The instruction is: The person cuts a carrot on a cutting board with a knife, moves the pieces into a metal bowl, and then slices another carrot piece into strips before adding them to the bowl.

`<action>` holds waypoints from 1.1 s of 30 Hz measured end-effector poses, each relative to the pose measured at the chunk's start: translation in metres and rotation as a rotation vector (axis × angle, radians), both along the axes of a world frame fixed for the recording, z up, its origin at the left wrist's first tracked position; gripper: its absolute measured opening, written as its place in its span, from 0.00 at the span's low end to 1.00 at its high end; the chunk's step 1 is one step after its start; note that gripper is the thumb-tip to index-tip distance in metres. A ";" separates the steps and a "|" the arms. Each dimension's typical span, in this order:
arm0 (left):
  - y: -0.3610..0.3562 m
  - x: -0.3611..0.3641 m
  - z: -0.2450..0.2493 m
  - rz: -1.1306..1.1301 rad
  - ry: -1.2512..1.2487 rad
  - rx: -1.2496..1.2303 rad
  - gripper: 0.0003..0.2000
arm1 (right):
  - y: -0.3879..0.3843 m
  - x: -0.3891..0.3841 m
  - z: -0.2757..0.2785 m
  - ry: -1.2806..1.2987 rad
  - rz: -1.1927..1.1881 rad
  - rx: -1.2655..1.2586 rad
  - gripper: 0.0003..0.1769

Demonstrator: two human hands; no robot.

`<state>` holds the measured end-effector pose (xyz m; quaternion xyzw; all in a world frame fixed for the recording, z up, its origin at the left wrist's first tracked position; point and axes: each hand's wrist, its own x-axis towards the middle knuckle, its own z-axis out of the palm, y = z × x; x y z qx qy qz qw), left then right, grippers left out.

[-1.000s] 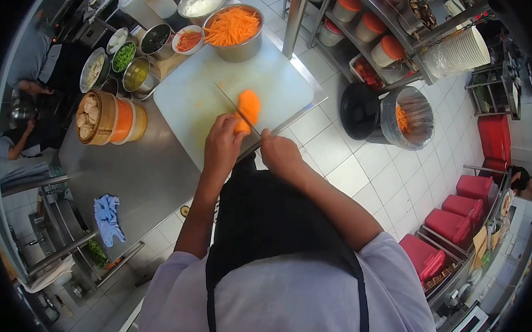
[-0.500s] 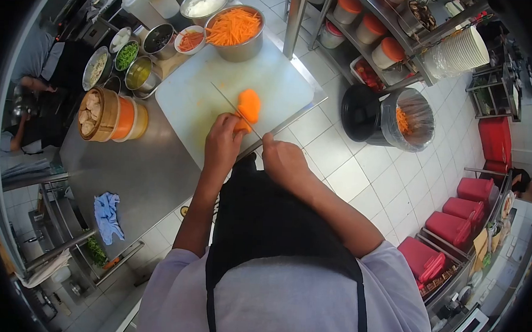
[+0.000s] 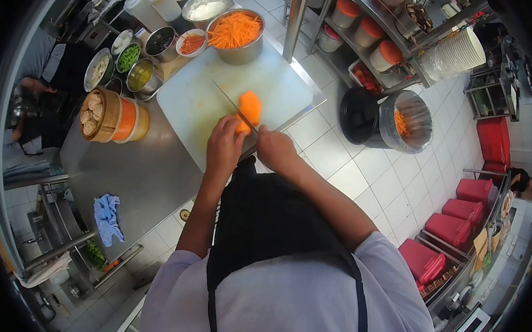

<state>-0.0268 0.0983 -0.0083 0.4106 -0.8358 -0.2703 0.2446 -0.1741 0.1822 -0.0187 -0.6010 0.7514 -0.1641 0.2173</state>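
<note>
On the white cutting board (image 3: 185, 101) lies an orange carrot piece (image 3: 250, 107), with a knife (image 3: 226, 96) slanting across its left side. My right hand (image 3: 275, 149) is closed around the knife's handle, at the board's near edge. Left of it, my left hand (image 3: 224, 143) holds the near end of the carrot with its fingertips, close to the blade. At the board's far end stands a metal pot (image 3: 239, 51) full of carrot strips (image 3: 235, 30).
Bowls of ingredients (image 3: 127, 58) and a bamboo steamer (image 3: 100, 114) stand left of the board. A blue cloth (image 3: 108, 219) lies on the steel table (image 3: 139, 171). A lined bin (image 3: 407, 121) is on the floor at right. People stand at far left.
My right hand and the knife have moved slightly left and up, and the handle end now sits closer to my left hand. My left hand still holds the carrot.
</note>
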 end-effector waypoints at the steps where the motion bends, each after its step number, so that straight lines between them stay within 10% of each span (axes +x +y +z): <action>1: 0.000 0.002 0.001 -0.002 0.007 0.005 0.16 | 0.006 0.000 0.002 -0.028 0.002 -0.013 0.07; 17: 0.000 0.000 0.007 0.007 -0.006 0.034 0.15 | 0.038 0.002 0.058 -0.049 0.020 -0.033 0.08; 33: -0.004 0.003 0.000 -0.025 0.017 -0.007 0.18 | -0.003 0.009 0.002 0.008 0.002 0.010 0.08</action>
